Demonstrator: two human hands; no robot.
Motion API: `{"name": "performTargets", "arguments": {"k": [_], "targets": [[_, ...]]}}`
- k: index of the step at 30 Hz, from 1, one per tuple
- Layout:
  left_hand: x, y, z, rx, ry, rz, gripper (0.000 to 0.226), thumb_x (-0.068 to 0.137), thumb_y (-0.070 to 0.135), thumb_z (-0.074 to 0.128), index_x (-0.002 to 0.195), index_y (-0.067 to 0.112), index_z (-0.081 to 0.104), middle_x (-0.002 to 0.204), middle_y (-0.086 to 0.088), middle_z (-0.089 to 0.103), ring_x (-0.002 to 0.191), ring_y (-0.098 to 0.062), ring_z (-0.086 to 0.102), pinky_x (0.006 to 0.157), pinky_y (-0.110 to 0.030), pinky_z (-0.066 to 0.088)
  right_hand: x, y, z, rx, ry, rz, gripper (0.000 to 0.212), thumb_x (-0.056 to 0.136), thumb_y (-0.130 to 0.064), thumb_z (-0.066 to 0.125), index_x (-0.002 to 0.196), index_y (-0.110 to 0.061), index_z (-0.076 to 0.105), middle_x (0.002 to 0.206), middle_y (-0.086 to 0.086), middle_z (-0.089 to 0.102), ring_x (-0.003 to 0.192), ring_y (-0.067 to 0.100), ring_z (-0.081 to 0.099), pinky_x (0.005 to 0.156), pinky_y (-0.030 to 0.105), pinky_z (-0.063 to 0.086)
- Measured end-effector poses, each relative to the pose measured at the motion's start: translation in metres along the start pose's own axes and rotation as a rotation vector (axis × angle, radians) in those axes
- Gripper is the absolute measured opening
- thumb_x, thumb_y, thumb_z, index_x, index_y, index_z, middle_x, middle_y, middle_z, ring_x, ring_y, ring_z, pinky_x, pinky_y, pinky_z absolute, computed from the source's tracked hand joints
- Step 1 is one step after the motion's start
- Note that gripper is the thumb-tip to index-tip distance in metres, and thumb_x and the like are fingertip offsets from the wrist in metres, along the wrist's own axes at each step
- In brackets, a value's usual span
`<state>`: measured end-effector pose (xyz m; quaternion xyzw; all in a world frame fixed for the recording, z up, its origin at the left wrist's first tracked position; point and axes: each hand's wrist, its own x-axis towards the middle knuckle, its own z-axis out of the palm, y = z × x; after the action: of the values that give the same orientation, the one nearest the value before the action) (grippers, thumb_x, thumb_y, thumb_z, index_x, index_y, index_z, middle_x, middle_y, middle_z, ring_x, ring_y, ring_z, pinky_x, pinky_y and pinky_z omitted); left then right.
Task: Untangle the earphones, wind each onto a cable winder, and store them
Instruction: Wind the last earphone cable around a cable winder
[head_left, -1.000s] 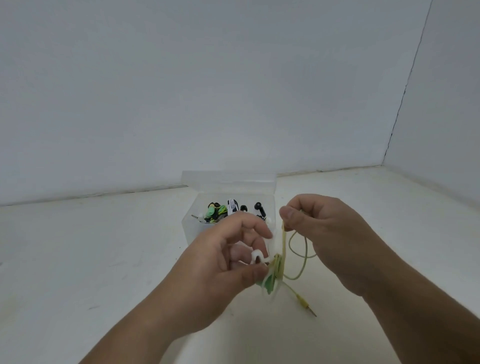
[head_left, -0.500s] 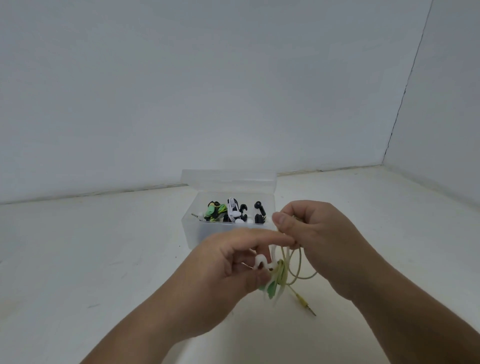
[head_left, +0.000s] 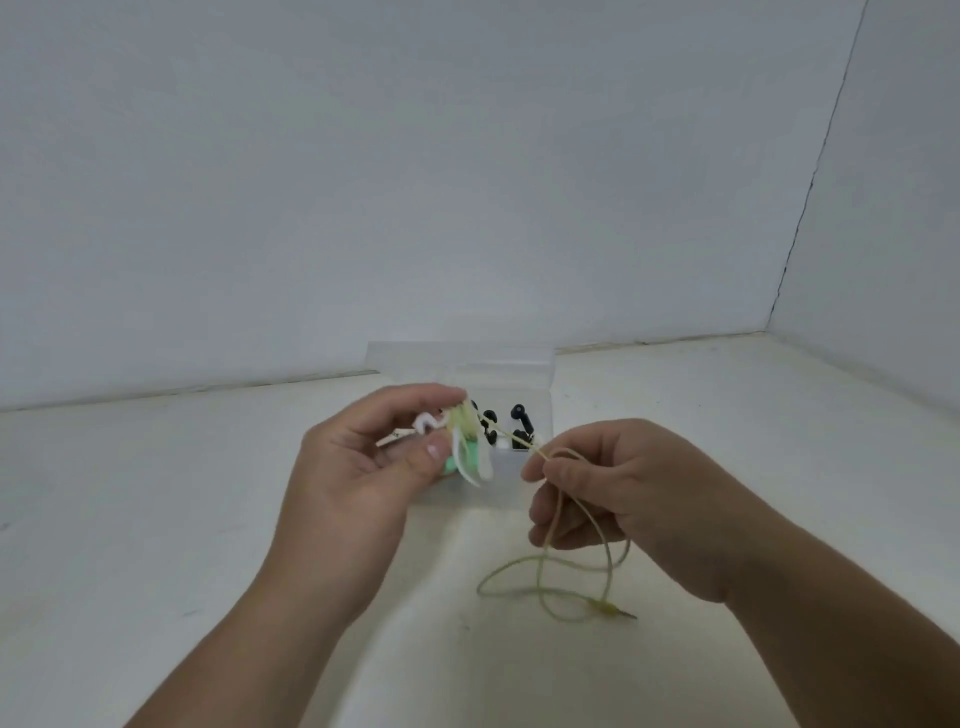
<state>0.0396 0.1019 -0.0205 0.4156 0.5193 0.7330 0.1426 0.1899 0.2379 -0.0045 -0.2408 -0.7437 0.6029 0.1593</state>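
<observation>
My left hand (head_left: 358, 467) grips a white and green cable winder (head_left: 465, 457) with pale yellow earphone cable wound round its middle. A taut strand of that yellow cable (head_left: 563, 561) runs right to my right hand (head_left: 618, 493), which pinches it between thumb and forefinger. Below my right hand the cable hangs in loose loops on the white surface and ends in a yellow jack plug (head_left: 613, 609). Both hands hover in front of a clear plastic box (head_left: 535, 467) that holds black earphones (head_left: 519, 421).
The clear box has its lid (head_left: 457, 358) standing open at the back. A white table surface (head_left: 156, 519) runs to grey walls behind and on the right, with a corner at the far right.
My hands have moved apart: the left rose and shifted left with the winder, the right moved right and down, drawing the cable out. More loose cable and the plug now lie on the table.
</observation>
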Motion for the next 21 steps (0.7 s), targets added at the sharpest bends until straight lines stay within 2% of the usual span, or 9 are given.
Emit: {"name": "performTargets", "arguments": {"k": [4,7,10,12,16,18,21], "targets": [[0.01,0.0,-0.013,-0.124,0.208,-0.03,0.027,0.071,0.001,0.075,0.089,0.02,0.079,0.086,-0.006,0.07,0.085,-0.022,0.069,0.079,-0.031,0.06,0.0,-0.002,-0.009,-0.013,0.033,0.038,0.017,0.099,-0.006,0.055,0.094,-0.001,0.069,0.081,0.015,0.075,0.074,0.03,0.075,0.075,0.041,0.06],[0.014,-0.003,-0.02,-0.082,0.347,-0.066,0.028,0.086,-0.005,0.063,0.094,0.019,0.077,0.091,-0.015,0.067,0.082,-0.023,0.067,0.077,-0.028,0.059,0.003,0.0,-0.02,0.06,0.115,0.05,0.021,0.099,-0.011,0.056,0.089,-0.002,0.072,0.065,0.011,0.068,0.06,0.026,0.069,0.077,0.042,0.06],[0.015,-0.007,-0.024,-0.021,0.455,-0.12,0.029,0.091,-0.007,0.06,0.096,0.018,0.075,0.092,-0.019,0.065,0.083,-0.023,0.068,0.082,-0.031,0.06,0.005,0.001,-0.032,0.218,0.248,0.056,0.022,0.1,-0.012,0.054,0.093,0.0,0.072,0.054,0.001,0.04,0.044,0.015,0.041,0.073,0.041,0.061],[0.015,-0.008,-0.024,0.011,0.506,-0.141,0.029,0.092,-0.006,0.061,0.094,0.019,0.074,0.09,-0.017,0.066,0.082,-0.021,0.069,0.081,-0.029,0.06,0.007,0.002,-0.042,0.223,0.386,0.067,0.023,0.101,-0.013,0.052,0.093,-0.002,0.07,0.054,-0.003,0.032,0.041,0.011,0.03,0.068,0.038,0.059],[0.016,-0.008,-0.026,0.028,0.567,-0.137,0.029,0.092,-0.006,0.061,0.093,0.02,0.074,0.088,-0.014,0.067,0.086,-0.024,0.069,0.082,-0.029,0.06,0.014,0.013,-0.065,-0.071,0.73,0.015,0.029,0.1,-0.02,0.053,0.079,-0.013,0.073,0.057,0.001,0.045,0.052,0.019,0.04,0.067,0.041,0.048],[0.016,-0.008,-0.026,0.023,0.58,-0.132,0.029,0.092,-0.005,0.062,0.093,0.021,0.074,0.09,-0.014,0.067,0.092,-0.029,0.07,0.084,-0.031,0.059,0.014,0.018,-0.075,-0.197,0.779,0.006,0.035,0.101,-0.027,0.052,0.076,-0.016,0.074,0.063,0.004,0.051,0.06,0.024,0.047,0.065,0.039,0.042],[0.015,-0.006,-0.025,0.012,0.581,-0.115,0.03,0.092,-0.004,0.062,0.092,0.024,0.074,0.09,-0.013,0.067,0.096,-0.032,0.07,0.083,-0.03,0.059,0.012,0.02,-0.082,-0.289,0.752,0.032,0.043,0.103,-0.032,0.047,0.073,-0.015,0.073,0.064,0.009,0.054,0.064,0.027,0.052,0.062,0.036,0.039]]}}
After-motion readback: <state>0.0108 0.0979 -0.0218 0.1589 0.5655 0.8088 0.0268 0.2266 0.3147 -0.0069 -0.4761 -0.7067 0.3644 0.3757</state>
